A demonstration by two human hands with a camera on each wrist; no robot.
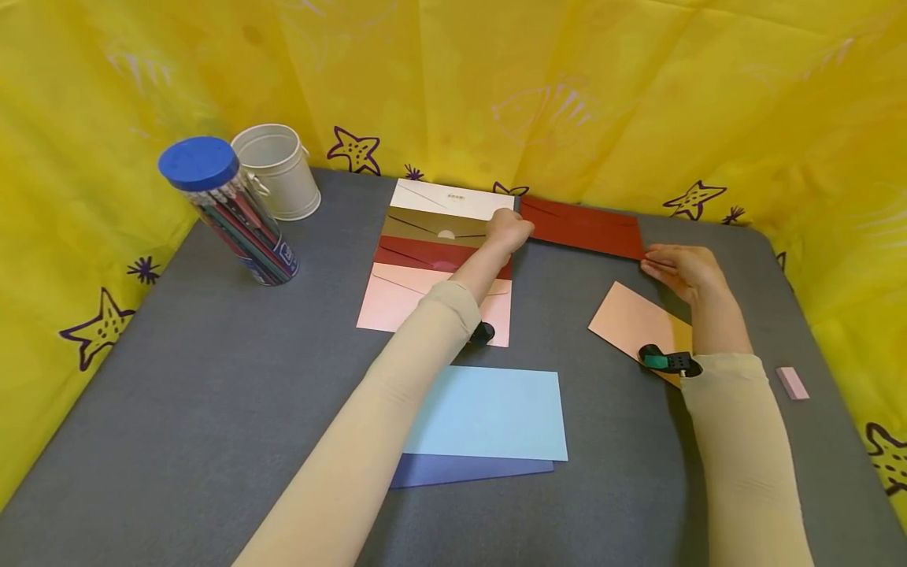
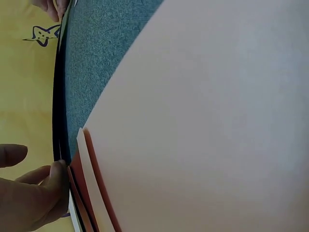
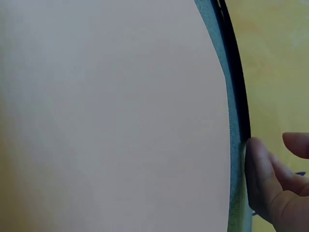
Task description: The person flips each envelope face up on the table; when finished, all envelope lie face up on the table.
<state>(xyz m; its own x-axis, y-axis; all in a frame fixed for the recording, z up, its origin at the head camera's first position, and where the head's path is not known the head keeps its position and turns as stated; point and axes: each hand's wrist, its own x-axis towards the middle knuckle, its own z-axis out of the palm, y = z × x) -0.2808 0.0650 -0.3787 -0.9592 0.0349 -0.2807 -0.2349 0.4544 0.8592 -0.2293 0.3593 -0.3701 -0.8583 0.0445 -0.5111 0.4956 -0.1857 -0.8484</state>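
Observation:
A dark red envelope (image 1: pixel 581 227) spans the space between my two hands at the back of the table. My left hand (image 1: pixel 509 231) pinches its left end, with fingertips right at the edge in the left wrist view. At the other end, my right hand (image 1: pixel 683 268) pinches the lower right corner. Beside my left hand lies an overlapping column of envelopes: a white one (image 1: pixel 453 198) at the back, then an olive-gold one (image 1: pixel 432 225), a red one (image 1: pixel 411 253) and a pink one (image 1: pixel 386 303) in front. My left forearm crosses over part of this column.
Nearer me, a light blue envelope (image 1: pixel 496 413) overlaps a darker blue one (image 1: pixel 475 470). A peach envelope (image 1: pixel 623 315) lies partly under my right wrist. An eraser (image 1: pixel 792 383) sits far right. A blue-lidded pencil jar (image 1: pixel 241 224) and a white bucket (image 1: pixel 283 177) stand back left.

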